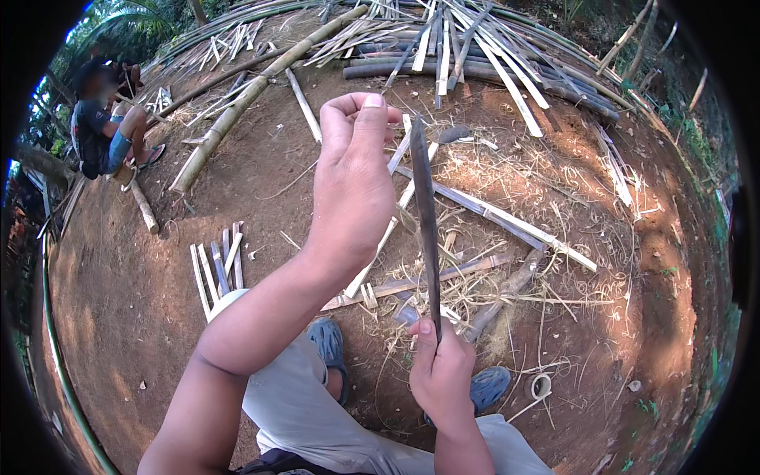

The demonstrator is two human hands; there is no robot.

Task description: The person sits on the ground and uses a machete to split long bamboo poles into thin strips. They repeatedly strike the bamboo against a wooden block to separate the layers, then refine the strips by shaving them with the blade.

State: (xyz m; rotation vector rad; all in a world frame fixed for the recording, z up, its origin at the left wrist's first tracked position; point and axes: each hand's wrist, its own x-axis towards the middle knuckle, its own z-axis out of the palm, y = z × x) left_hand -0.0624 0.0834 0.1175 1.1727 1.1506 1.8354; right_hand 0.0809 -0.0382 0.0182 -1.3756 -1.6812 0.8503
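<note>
My right hand [443, 368] is wrapped round the lower end of a machete [427, 222]. Its long dark blade stands nearly upright in front of me. Raised to the left of the blade tip, my left hand [356, 150] is closed, thumb pressed towards the curled fingers. What it pinches, if anything, is hidden. Pale bamboo strips [380, 249] pass behind the left wrist and the blade. Beyond the blade, a split bamboo piece [507, 215] slants over the ground, among thin curled shavings [483, 297].
A short log [507, 293] lies ahead of my right foot. Several cut bamboo pieces [218, 265] stick out beside my left knee. A bamboo ring [541, 386] sits at right. Farther off are a long bamboo pole [261, 95], piled bamboo [475, 67] and a seated person [103, 119].
</note>
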